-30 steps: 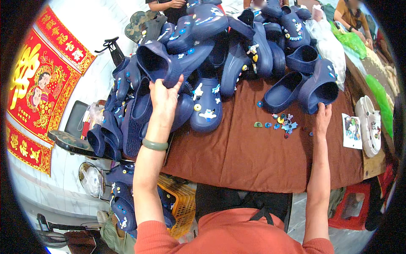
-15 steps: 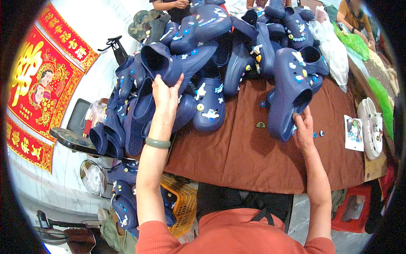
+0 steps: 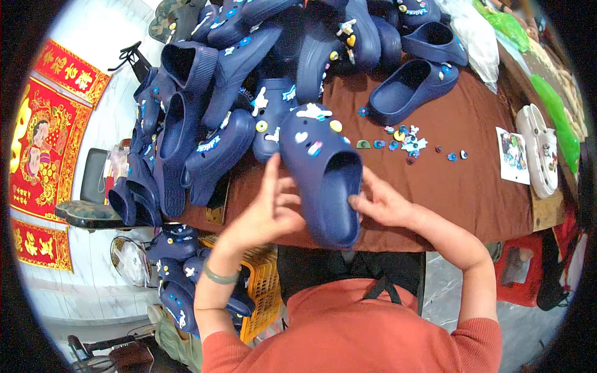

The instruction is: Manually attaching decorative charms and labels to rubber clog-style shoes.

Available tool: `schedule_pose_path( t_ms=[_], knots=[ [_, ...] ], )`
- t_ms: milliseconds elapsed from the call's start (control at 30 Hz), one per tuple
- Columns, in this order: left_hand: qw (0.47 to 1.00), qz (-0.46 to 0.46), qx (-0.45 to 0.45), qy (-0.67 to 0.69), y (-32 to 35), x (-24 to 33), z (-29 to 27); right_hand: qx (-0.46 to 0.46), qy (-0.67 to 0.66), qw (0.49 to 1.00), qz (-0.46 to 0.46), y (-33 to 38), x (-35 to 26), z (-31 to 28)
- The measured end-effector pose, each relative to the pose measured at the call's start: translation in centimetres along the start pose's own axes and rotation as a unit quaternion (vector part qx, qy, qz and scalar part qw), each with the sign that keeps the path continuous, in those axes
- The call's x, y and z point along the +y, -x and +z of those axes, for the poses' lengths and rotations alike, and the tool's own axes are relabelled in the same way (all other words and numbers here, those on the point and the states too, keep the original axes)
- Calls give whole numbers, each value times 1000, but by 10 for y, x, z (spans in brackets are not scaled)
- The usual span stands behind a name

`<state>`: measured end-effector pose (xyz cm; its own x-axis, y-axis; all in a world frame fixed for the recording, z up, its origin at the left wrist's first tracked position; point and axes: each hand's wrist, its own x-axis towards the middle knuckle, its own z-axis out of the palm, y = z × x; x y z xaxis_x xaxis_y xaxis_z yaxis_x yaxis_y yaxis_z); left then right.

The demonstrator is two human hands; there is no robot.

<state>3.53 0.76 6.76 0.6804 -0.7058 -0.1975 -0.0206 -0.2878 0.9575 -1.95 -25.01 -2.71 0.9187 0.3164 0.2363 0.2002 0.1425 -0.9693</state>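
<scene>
My right hand [image 3: 387, 204] grips a navy clog [image 3: 311, 146] near its heel, with the thumb over the rim of the opening. The clog tilts heel toward me above the front of the brown-covered table [image 3: 448, 205]. White, yellow and blue charms dot its toe. Beside the clog's left side is my left hand [image 3: 273, 208], fingers apart and index stretched upward; its fingertips are close to the clog, and I cannot tell whether they touch. Small loose charms [image 3: 410, 144] lie on the cloth right of the held clog. Behind them rests another navy clog [image 3: 410, 92], opening up.
A pile of navy clogs [image 3: 239, 68] covers the table's left and back. At the right edge are a white clog [image 3: 536, 149] and a printed picture sheet [image 3: 513, 155]. Below left, a yellow crate [image 3: 264, 286] stands beside more clogs. A red stool [image 3: 521, 270] is at lower right.
The right hand has brought its clog left and toward me. My left hand has left the pile and come to the held clog. The loose charms and the clog behind them are now uncovered.
</scene>
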Motion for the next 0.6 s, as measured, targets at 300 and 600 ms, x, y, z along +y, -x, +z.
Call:
schedule_pose_path(
  t_ms=[300,600],
  knots=[
    [993,13,71,94,10,-27,14,141,2,987,71,0,-9,-29],
    [999,-23,24,-27,-4,-53,20,125,416,894,-115,-10,13,-32]
  ],
)
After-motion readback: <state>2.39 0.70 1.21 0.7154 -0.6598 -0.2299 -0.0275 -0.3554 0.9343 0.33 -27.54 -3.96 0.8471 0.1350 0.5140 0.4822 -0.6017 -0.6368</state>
